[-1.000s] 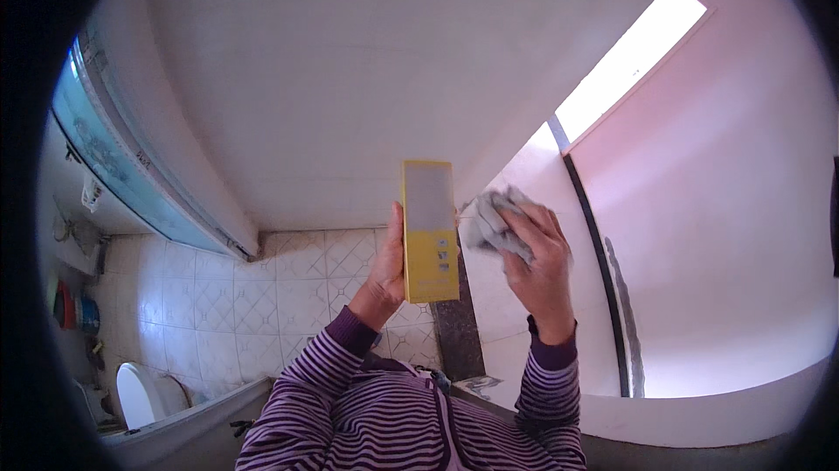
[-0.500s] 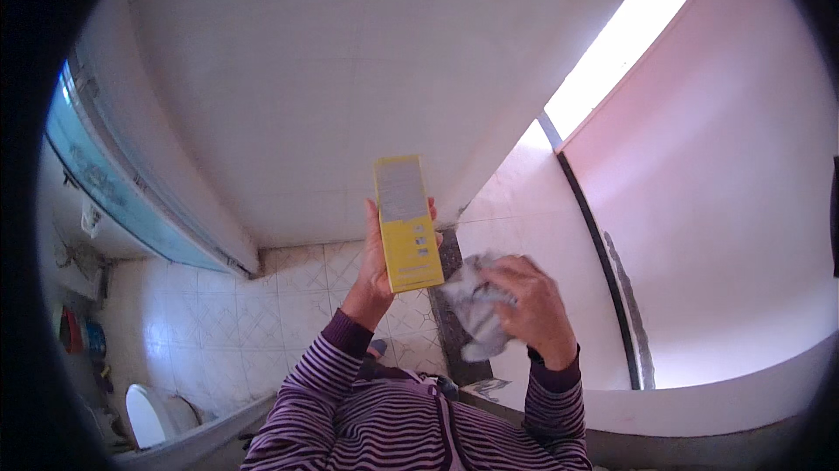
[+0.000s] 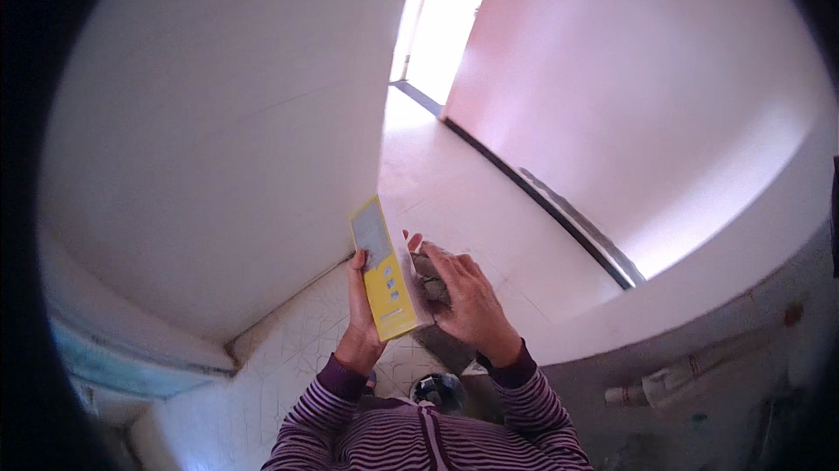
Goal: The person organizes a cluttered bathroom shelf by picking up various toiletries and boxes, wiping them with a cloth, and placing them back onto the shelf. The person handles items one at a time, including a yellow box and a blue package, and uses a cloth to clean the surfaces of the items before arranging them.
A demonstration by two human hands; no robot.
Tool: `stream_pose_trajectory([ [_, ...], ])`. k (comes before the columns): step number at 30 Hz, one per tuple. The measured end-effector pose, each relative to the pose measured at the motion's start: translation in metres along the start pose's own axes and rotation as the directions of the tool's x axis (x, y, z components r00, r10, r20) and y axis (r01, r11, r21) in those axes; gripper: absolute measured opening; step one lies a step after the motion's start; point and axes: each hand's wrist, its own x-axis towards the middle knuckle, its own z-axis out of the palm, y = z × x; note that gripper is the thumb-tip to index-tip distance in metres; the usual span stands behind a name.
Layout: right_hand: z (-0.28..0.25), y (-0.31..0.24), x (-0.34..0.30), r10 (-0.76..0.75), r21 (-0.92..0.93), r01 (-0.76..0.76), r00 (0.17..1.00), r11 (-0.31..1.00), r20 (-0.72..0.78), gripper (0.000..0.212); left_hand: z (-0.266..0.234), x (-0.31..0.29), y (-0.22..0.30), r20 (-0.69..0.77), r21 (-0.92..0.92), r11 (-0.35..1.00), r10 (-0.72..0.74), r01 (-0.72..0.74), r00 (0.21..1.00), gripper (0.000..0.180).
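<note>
My left hand [image 3: 357, 318] grips a tall yellow box [image 3: 389, 292] from its left side, thumb on the front face. The box is tilted, with a grey printed panel on its upper part, small pictures lower down and a pale side turned to the right. Fingertips of the left hand show past its far edge. Against that pale side, my right hand [image 3: 472, 305] presses a crumpled grey cloth [image 3: 430, 283], mostly covered by the fingers and in shadow.
A large pale wall [image 3: 218, 121] rises on the left and ends at a doorway. Beyond stands a pinkish-white wall [image 3: 629, 104] with a dark skirting strip [image 3: 542, 200]. Tiled floor [image 3: 288, 340] lies below. A curved bluish glass panel [image 3: 122, 357] is at lower left.
My view has swung right, toward the doorway. The box has turned so its pale side shows. My right hand has brought the cloth from beside the box onto that side.
</note>
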Motion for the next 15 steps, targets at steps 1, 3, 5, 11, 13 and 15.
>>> stream_pose_trajectory([
  [1, -0.004, 0.001, -0.006, 0.028, 0.025, -0.028, 1.000, 0.999, -0.008, 0.078, 0.004, 0.003, -0.009, 0.000, -0.040, 0.998, -0.054, 0.054, 0.999, 0.065],
  [3, -0.015, 0.001, -0.020, 0.056, -0.032, -0.057, 0.997, 0.998, -0.053, 0.082, 0.013, 0.006, -0.025, 0.003, -0.041, 0.980, -0.196, 0.196, 0.981, 0.066],
  [5, -0.032, -0.008, -0.034, 0.083, -0.123, -0.097, 0.990, 0.988, -0.114, 0.079, 0.027, 0.006, -0.038, -0.045, -0.059, 0.939, -0.342, 0.339, 0.939, 0.065],
  [11, -0.063, -0.015, -0.070, -0.102, -0.366, 0.084, 0.994, 0.927, -0.031, 0.068, 0.026, 0.016, -0.080, -0.067, 0.080, 0.867, -0.488, 0.492, 0.870, 0.065],
  [13, -0.067, -0.007, -0.074, -0.096, -0.328, 0.080, 0.995, 0.941, -0.034, 0.059, 0.029, 0.013, -0.089, -0.074, 0.075, 0.860, -0.500, 0.505, 0.863, 0.067],
  [15, -0.068, 0.001, -0.070, -0.070, -0.177, 0.046, 0.989, 0.983, -0.133, 0.051, 0.036, 0.008, -0.094, -0.110, 0.104, 0.875, -0.463, 0.473, 0.879, 0.069],
])
